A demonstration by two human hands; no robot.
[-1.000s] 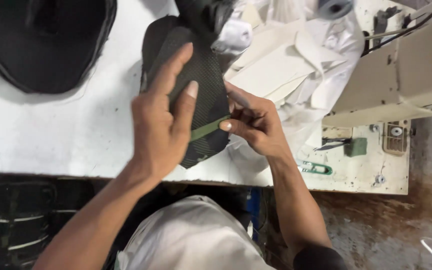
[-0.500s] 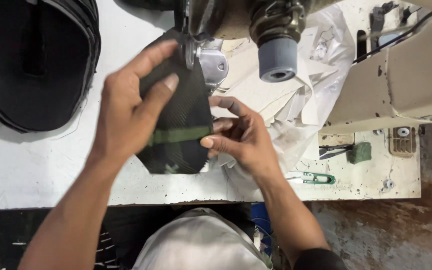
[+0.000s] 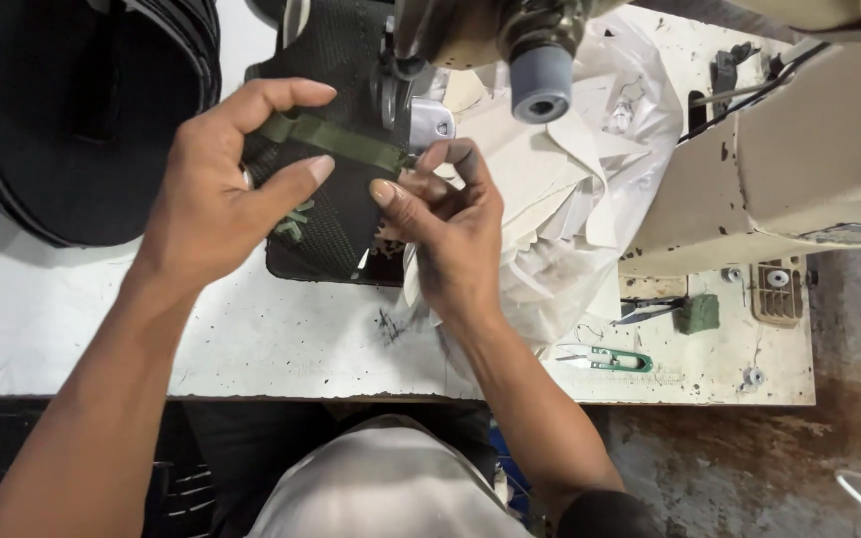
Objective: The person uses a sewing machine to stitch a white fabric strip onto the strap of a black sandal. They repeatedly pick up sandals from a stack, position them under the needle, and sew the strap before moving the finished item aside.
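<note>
The white table [image 3: 251,339] is the landmark here. Nearest the person, at its front edge on the right, lies a small green-handled thread snip [image 3: 605,357], with a dark green block [image 3: 698,313] just beyond it. Further in, near the middle of the table, the person's 2 hands meet over a black mesh fabric piece [image 3: 326,214] that lies flat on the tabletop. The left hand [image 3: 216,194] presses down on the fabric piece, thumb and forefinger spread wide on either side of an olive green strap [image 3: 331,139] laid across it. The right hand [image 3: 445,224] is half curled, its fingertips pinching the strap's right end against the fabric. To the right of the hands, a heap of white plastic and paper [image 3: 570,199] covers that part of the table. Behind the hands, toward the table's far edge, the cream sewing machine [image 3: 799,159] rises, its head and grey knob [image 3: 540,85] hanging above the far end of the fabric piece. At the table's far left sits a large black rounded piece [image 3: 62,110].
</note>
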